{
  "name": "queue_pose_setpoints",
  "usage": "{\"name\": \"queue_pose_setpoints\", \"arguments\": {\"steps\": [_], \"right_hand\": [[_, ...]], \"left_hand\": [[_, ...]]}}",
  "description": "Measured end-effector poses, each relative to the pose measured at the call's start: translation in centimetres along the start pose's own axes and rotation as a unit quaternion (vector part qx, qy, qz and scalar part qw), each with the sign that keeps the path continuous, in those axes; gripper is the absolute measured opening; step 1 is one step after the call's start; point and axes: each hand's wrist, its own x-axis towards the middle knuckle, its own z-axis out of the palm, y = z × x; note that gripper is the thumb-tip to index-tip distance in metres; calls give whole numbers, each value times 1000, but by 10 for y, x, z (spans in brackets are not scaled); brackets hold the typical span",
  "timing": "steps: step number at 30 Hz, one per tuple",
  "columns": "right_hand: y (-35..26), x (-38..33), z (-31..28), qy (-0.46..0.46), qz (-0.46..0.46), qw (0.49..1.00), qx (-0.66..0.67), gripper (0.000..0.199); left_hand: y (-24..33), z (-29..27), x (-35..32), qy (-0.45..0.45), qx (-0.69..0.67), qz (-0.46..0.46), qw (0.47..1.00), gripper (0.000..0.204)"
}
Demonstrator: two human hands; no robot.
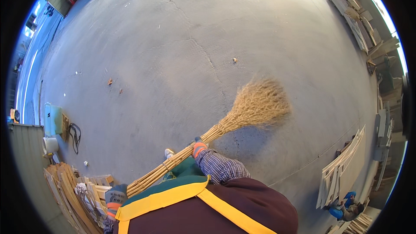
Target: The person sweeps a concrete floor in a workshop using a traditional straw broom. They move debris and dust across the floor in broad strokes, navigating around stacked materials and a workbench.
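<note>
We've got the broom (212,133) slanting across our front, left hand (115,196) closed round its butt end, right hand (199,148) gripping the stalks (177,159) farther up. Looks light to us: stiff stalks, springy bristles (262,104) out beyond the right hand. Gloves (116,193) on bundled stalks probably mean little slipping, so holding right at those spots seems good.

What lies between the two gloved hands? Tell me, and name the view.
In the head view, the broom handle, a bundle of thin sticks, spans from the left hand to the right hand.
</note>
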Motion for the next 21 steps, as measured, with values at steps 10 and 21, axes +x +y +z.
{"name": "queue_pose_setpoints", "arguments": {"steps": [10, 21], "right_hand": [[88, -72, 148, 156, -59, 896, -412, 36], [65, -173, 168, 171, -146, 882, -413, 45]], "left_hand": [[-38, 99, -110, -78, -30, -245, 966, 22], [-109, 173, -156, -37, -36, -246, 968, 26]]}}
